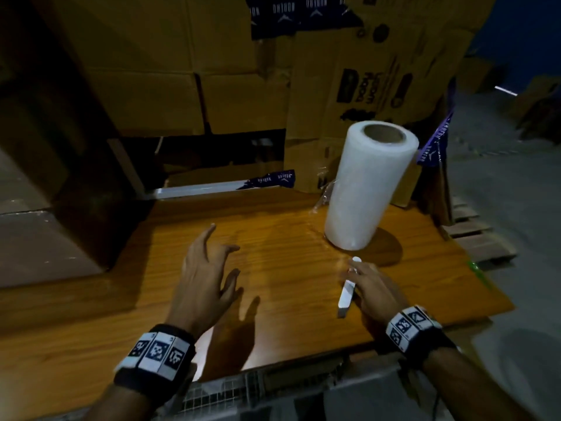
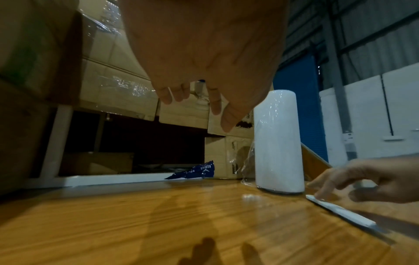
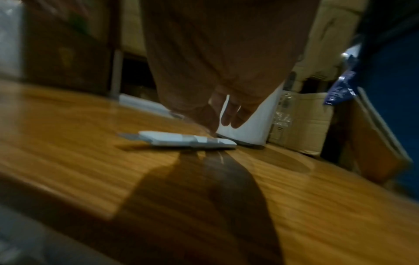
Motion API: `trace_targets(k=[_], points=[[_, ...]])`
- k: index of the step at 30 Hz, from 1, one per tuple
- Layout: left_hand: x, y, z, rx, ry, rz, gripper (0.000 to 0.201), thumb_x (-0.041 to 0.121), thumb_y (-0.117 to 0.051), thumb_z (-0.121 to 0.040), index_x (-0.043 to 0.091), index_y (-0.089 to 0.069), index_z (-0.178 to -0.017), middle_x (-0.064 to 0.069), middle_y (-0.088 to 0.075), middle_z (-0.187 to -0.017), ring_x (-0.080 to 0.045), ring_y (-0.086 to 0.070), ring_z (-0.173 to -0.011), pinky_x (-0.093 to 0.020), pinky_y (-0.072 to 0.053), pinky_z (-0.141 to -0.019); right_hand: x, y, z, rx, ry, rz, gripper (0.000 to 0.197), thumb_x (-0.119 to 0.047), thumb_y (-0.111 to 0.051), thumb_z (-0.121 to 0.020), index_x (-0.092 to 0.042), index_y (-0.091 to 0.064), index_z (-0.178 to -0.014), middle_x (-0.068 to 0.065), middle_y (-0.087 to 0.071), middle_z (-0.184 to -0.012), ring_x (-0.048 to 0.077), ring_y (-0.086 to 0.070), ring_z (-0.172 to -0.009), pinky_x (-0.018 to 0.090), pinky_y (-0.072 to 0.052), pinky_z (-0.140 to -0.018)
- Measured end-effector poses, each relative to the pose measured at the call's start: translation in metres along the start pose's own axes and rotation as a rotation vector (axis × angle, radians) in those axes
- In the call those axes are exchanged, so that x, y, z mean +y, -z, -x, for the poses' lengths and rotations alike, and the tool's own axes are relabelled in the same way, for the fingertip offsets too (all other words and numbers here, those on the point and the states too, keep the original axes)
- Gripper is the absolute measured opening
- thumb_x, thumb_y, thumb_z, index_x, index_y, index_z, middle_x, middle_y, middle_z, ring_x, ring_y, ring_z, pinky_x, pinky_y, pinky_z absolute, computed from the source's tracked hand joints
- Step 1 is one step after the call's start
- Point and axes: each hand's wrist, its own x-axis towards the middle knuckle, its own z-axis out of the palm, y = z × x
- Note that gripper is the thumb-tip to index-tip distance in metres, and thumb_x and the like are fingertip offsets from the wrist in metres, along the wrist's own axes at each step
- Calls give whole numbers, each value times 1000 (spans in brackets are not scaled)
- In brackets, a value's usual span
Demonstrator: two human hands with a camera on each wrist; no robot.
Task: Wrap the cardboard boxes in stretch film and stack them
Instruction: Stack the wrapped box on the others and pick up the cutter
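Observation:
A white stretch film roll (image 1: 364, 189) (image 2: 278, 143) (image 3: 254, 123) stands upright on the wooden table (image 1: 121, 314), a loose tail of film trailing at its left foot. Stacked cardboard boxes (image 1: 151, 86) (image 2: 118, 80) rise behind the table; some show shiny film. A white utility knife (image 1: 346, 296) (image 2: 340, 210) (image 3: 186, 141) lies flat just in front of the roll. My right hand (image 1: 370, 287) (image 2: 362, 179) hovers over the knife with loosely bent fingers, one fingertip touching its far end. My left hand (image 1: 212, 262) floats over the middle of the table, fingers spread, holding nothing.
A printed box (image 1: 364, 86) with torn blue tape stands right behind the roll. A blue tape scrap (image 1: 273, 179) lies at the table's back edge by a white metal frame (image 1: 194, 189). A wooden pallet (image 1: 476, 232) sits right of the table, wire mesh (image 1: 218, 393) below its near edge.

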Motion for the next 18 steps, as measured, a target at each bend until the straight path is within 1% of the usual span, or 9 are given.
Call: trace_targets(k=[1, 3, 5, 7, 10, 12, 13, 15, 18], points=[[5, -5, 1, -12, 1, -15, 45, 33, -71, -93, 28, -56, -134, -12, -15, -167, -36, -21, -150, -62, -37, -111, 7, 0, -4, -49, 51, 53, 50, -14, -74, -91, -33, -66, -136, -1, -46, -158, 25, -42, -143, 42, -43, -113], [15, -13, 2, -27, 33, -30, 46, 34, -71, -91, 30, -56, -134, -11, -15, -167, -36, -20, -150, -61, -35, -112, 18, 2, -10, -74, 143, 120, 41, -23, -71, -94, -34, -67, -134, -3, -55, -149, 23, -45, -139, 40, -38, -115], [23, -16, 4, -15, 71, -36, 46, 32, -73, -91, 30, -56, -133, -10, -15, -167, -36, -21, -151, -58, -35, -112, 23, 2, -15, -22, 223, 111, 28, -27, -68, -96, -32, -72, -123, -7, -66, -128, 19, -54, -123, 39, -40, -110], [29, -16, 5, 13, 103, -32, 43, 29, -73, -90, 29, -58, -131, -11, -19, -167, -36, -23, -150, -58, -38, -110, 24, 0, -18, 22, 261, 65, 15, -34, -62, -100, -33, -70, -113, -11, -63, -110, 15, -56, -108, 35, -43, -101], [37, -13, 5, 61, 150, -28, 39, 26, -72, -92, 29, -59, -129, -11, -22, -165, -35, -26, -149, -59, -41, -109, 19, -7, -19, -4, 152, -205, 18, -48, -43, -107, -36, -57, -110, -16, -56, -97, 8, -57, -88, 26, -43, -72], [41, -12, 6, 90, 177, -27, 38, 25, -73, -91, 28, -60, -127, -11, -24, -164, -34, -27, -148, -56, -39, -110, 9, -9, -16, -35, 39, -521, 24, -53, -36, -108, -38, -53, -112, -9, -63, -87, 9, -62, -73, 30, -48, -61], [42, -11, 7, 102, 184, -24, 37, 24, -74, -91, 27, -61, -126, -11, -25, -164, -34, -27, -148, -54, -37, -110, 2, -9, -13, -40, -16, -639, 25, -54, -34, -108, -37, -53, -113, -6, -65, -85, 10, -63, -71, 32, -50, -59], [45, -9, 8, 120, 194, -15, 34, 24, -73, -92, 27, -62, -124, -11, -28, -162, -34, -29, -147, -53, -36, -110, -14, -6, -7, -35, -113, -797, 31, -56, -35, -108, -35, -58, -110, -5, -67, -87, 11, -65, -76, 34, -51, -64], [46, -8, 7, 115, 212, -4, 29, 25, -73, -92, 28, -63, -120, -9, -32, -160, -33, -32, -146, -55, -41, -108, -34, -8, -3, -13, -186, -1000, 42, -56, -41, -106, -27, -67, -92, -4, -67, -79, 16, -64, -74, 41, -52, -67]])
